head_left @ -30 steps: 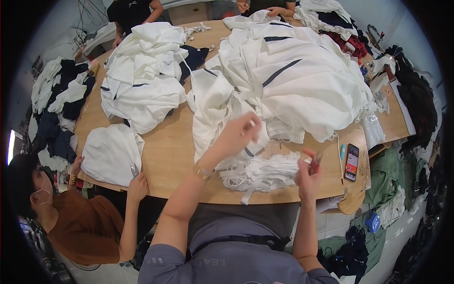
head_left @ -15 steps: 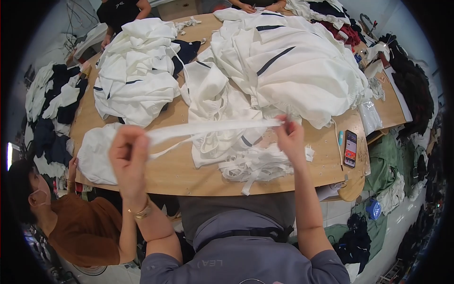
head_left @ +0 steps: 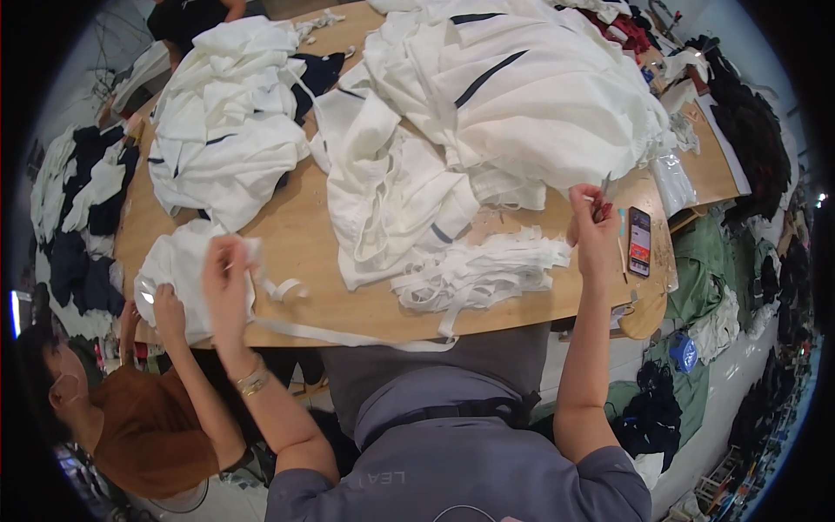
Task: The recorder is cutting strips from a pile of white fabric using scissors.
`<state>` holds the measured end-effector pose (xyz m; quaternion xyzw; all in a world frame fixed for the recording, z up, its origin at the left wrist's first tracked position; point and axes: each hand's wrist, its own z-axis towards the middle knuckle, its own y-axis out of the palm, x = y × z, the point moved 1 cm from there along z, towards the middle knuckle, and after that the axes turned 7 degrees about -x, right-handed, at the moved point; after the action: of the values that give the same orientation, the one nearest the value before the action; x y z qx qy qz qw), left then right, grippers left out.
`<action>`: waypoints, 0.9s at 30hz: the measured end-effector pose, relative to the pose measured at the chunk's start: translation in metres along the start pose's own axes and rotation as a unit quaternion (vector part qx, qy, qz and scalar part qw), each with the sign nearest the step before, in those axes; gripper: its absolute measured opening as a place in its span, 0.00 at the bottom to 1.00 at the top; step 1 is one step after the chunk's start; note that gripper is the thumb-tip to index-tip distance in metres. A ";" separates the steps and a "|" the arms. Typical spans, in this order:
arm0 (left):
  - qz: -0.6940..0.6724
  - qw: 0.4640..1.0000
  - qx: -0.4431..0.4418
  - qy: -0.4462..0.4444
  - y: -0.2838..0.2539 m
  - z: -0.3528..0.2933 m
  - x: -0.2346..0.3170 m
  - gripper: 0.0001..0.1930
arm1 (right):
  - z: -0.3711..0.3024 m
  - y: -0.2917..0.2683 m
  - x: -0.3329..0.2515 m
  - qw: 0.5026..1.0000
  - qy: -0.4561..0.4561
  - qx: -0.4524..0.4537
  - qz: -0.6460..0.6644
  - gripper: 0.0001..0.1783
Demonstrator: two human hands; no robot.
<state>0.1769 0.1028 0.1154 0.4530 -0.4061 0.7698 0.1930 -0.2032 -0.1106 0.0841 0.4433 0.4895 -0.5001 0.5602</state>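
My right hand [head_left: 593, 228] is raised over the table's right part, closed around small scissors [head_left: 606, 183]; a metal tip and a bit of red show at the fingers. My left hand [head_left: 228, 291] hangs above the near left of the table, its curled fingers smeared by motion. Close beside those fingers is a white fabric strip [head_left: 287, 290], curled loosely. Another length of white strip [head_left: 357, 336] runs along the table's near edge. Between my hands lies a tangled pile of white strips [head_left: 478, 268], with a white garment [head_left: 374, 196] just behind it.
Large heaps of white garments with dark stripes [head_left: 522, 96] [head_left: 222, 130] cover the far table [head_left: 296, 204]. A phone [head_left: 639, 244] lies at the right. At left, a co-worker in a brown top [head_left: 156, 426] handles white fabric [head_left: 178, 261]. Another person [head_left: 187, 22] stands beyond.
The strip stretched between my hands is no longer taut; a length now lies along the near edge. My right hand has moved right and shows scissors. The co-worker's hand has come onto the white fabric.
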 end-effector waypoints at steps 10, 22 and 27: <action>-0.145 0.939 -0.312 -0.022 0.100 -0.018 0.091 0.02 | -0.064 0.116 -0.021 0.842 0.195 -0.436 0.251 0.16; -0.042 0.986 -0.146 -0.064 0.006 0.003 0.016 0.05 | -0.012 0.007 -0.007 0.937 0.174 -0.298 -0.058 0.13; 0.292 0.929 -0.228 -0.017 0.083 -0.007 0.026 0.19 | -0.021 0.018 -0.008 0.931 0.094 -0.310 -0.166 0.13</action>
<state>0.1043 0.0573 0.0988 0.2708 -0.6885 0.6708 0.0512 -0.1875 -0.0867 0.0899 0.2052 0.7373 -0.3650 0.5302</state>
